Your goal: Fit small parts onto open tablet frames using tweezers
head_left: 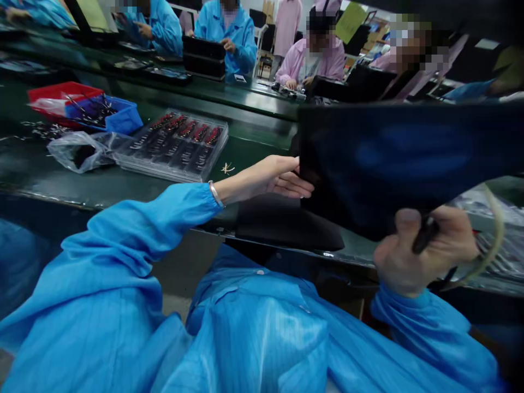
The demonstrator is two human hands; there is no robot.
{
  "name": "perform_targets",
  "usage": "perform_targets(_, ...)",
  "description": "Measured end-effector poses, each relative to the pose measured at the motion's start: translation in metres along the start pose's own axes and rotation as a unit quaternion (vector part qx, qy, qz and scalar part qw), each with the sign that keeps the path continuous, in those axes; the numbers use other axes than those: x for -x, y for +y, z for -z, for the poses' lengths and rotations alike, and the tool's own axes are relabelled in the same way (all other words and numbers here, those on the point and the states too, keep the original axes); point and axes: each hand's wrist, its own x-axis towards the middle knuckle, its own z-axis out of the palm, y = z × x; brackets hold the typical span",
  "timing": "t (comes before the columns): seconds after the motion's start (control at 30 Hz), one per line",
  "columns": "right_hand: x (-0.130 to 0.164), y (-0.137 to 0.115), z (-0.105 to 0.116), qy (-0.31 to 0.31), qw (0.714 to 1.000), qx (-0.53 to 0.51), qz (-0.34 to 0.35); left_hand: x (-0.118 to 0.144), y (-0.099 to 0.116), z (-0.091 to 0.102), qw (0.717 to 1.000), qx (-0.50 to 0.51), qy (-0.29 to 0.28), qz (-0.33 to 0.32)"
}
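Note:
A large, dark, glossy flat panel (409,158), blurred by motion, is raised above the bench at the right. My left hand (286,177) grips its left edge, the thumb at the rim and the fingers extended along the edge. Below the panel's lower edge, my right hand (426,245) is closed around a small black stick-like object (426,234). Whether this hand also touches the panel I cannot tell. Under the panel, a black flat piece (286,224) lies at the bench's front edge.
Left on the green bench (254,147) sit stacked clear trays (172,144) of small parts, a plastic bag (79,153), and red (65,93) and blue (126,114) bins. A pale cable (497,229) curves beside my right wrist. Several co-workers sit across the bench.

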Motion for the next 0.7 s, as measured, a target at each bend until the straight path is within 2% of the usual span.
perform_targets(0.03,-0.001,-0.001,-0.005,0.022,0.999,-0.019,-0.021,0.007,0.001,-0.006,1.000,0.003,0.010,-0.017)
perform_targets(0.13,-0.005,-0.002,-0.013,-0.016,0.987,-0.062,-0.147,0.017,0.007,-0.021,0.993,-0.076,0.060,-0.065)
perform_targets(0.23,-0.005,-0.006,-0.011,-0.066,0.957,-0.089,-0.270,0.018,0.010,-0.029,0.976,-0.148,0.119,-0.104)
perform_targets(0.33,0.000,-0.011,-0.008,-0.086,0.923,-0.106,-0.360,0.018,0.007,-0.031,0.975,-0.129,0.146,-0.107)
perform_targets(0.43,0.004,-0.013,-0.007,-0.091,0.904,-0.099,-0.406,0.016,0.001,-0.030,0.984,-0.065,0.153,-0.070)
perform_targets(0.57,0.005,-0.009,-0.008,-0.121,0.896,-0.083,-0.419,0.010,-0.007,-0.026,0.985,-0.031,0.172,-0.012)
perform_targets(0.7,0.006,0.002,-0.005,-0.094,0.882,-0.088,-0.452,0.002,-0.013,-0.020,0.982,-0.026,0.184,0.027)
